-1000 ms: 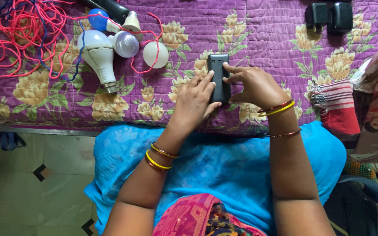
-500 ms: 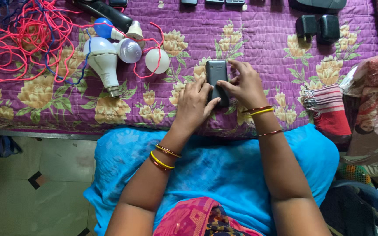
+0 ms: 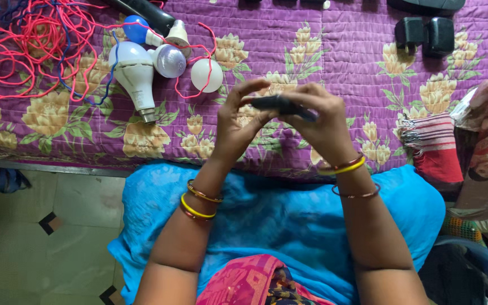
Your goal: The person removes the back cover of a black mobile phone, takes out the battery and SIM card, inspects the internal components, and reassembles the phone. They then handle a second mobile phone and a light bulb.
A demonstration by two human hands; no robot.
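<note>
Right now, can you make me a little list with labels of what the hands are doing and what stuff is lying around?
Left hand: grips one end of a small dark device
Right hand: grips its other end
Device: raised above the purple flowered quilt
Bulbs: big white bulb, round white bulb, both at the left
Wires: red tangle, far left
Far edge: two black blocks

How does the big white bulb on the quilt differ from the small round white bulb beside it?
The big white bulb is larger and lies on its side with a long tapered body and its metal base plainly showing; the small round white bulb looks like a plain ball with no base in view. Blue wire crosses the big one; red wire curls round the small one. Both are white and rest on the purple floral quilt.
</note>
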